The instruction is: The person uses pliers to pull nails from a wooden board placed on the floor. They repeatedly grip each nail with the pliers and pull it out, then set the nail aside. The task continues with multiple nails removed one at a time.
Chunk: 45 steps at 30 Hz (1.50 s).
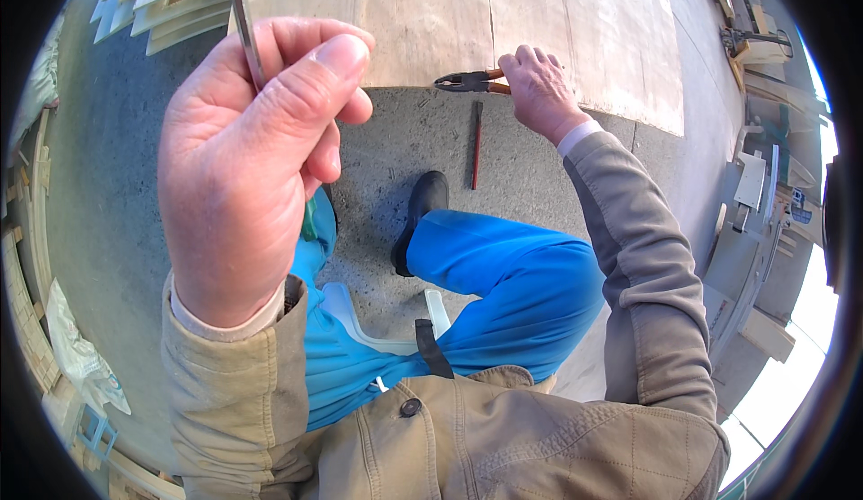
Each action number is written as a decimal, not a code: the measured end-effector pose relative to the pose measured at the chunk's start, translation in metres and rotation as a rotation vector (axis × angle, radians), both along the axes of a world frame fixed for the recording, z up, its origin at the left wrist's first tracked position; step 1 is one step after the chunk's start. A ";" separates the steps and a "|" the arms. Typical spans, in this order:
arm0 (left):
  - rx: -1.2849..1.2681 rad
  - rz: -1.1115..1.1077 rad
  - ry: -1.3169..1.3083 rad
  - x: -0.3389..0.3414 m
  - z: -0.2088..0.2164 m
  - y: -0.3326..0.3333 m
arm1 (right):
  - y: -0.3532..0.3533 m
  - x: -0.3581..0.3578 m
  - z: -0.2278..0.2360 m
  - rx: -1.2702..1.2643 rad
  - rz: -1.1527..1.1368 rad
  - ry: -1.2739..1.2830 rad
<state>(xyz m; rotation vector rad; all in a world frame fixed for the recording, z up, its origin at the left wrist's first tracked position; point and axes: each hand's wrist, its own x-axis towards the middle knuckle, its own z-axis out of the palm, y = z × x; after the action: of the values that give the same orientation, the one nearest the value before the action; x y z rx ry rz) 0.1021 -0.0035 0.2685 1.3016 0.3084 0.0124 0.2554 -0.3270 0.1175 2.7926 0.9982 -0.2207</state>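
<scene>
My left hand point(247, 150) is raised close to the camera, its fingers curled round a thin metal rod point(244, 24) that points up past the top edge of the view. Below those fingers a bit of something green point(309, 220) shows; whether it belongs to the rod I cannot tell. My right hand point(541, 87) reaches forward and is closed on the orange handles of a pair of pliers point(467, 80). The dark jaws point left, over the near edge of a plywood sheet point(422, 24). A slim red bar with a dark far end point(476, 145) lies on the concrete floor.
Stacked pale wooden panels point(184, 10) stand at the far left. Timber lies along both sides, with a white plastic bag point(81, 347) at the left. A white stool point(346, 316) shows between my blue-trousered legs. My dark shoe point(422, 212) is near the red bar.
</scene>
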 end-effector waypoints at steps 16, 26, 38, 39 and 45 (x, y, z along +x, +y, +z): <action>0.033 -0.012 -0.024 -0.002 -0.002 0.002 | -0.004 0.020 -0.005 0.075 0.084 -0.009; 0.044 -0.014 -0.020 -0.001 -0.001 0.000 | 0.003 0.020 -0.002 0.063 0.041 -0.005; 0.031 0.003 0.009 -0.002 0.002 -0.001 | -0.002 0.009 -0.013 0.142 0.086 -0.171; 0.021 0.006 0.012 -0.002 0.002 -0.001 | -0.003 0.010 -0.014 0.133 0.075 -0.154; 0.015 0.003 0.018 -0.002 0.002 -0.002 | -0.008 0.017 -0.019 0.150 0.091 -0.112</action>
<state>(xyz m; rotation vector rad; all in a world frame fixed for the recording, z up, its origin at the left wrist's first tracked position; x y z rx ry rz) 0.0999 -0.0060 0.2709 1.3167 0.3265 0.0056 0.2725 -0.3351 0.0990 2.8451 1.1557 0.0226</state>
